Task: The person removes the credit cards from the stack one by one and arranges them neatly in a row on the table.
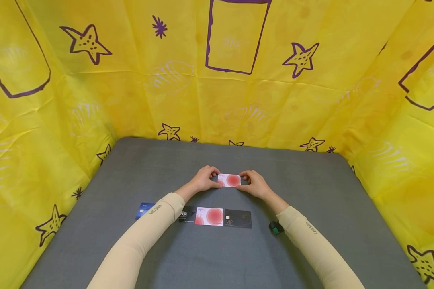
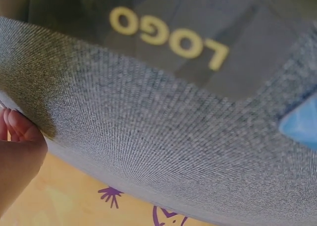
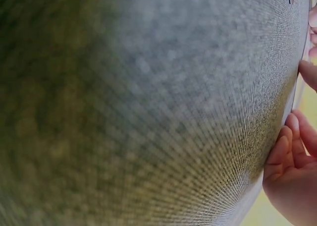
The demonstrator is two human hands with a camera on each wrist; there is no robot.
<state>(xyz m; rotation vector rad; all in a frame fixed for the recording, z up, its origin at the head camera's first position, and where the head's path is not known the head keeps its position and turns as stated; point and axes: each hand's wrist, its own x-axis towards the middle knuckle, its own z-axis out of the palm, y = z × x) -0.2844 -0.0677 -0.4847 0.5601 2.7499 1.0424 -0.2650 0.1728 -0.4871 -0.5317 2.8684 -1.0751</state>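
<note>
1. Pinching the upper white card (image 1: 231,180) by its left end with the left grip (image 1: 205,179), between thumb and fingers.
2. Pinching the same card by its right end with the right grip (image 1: 254,184), likewise between thumb and fingers.
3. Held between both grips near the middle of the grey counter (image 1: 202,261), with a red circle facing up; cannot tell whether lifted or resting flat.
4. Laid in a row nearer to the body, left to right: a blue card (image 1: 144,210), a black card (image 1: 189,215), a lower white card (image 1: 209,216) with a matching red circle, and a dark grey card (image 1: 238,219) marked "VIP".
5. Partly hidden by the beige left sleeve (image 1: 141,237): the blue card and the black card.
6. Just beside the right sleeve (image 1: 311,245): a small black and green object (image 1: 276,228).
7. Hung behind and at both sides: yellow cloth (image 1: 130,108) with purple starfish.
</note>
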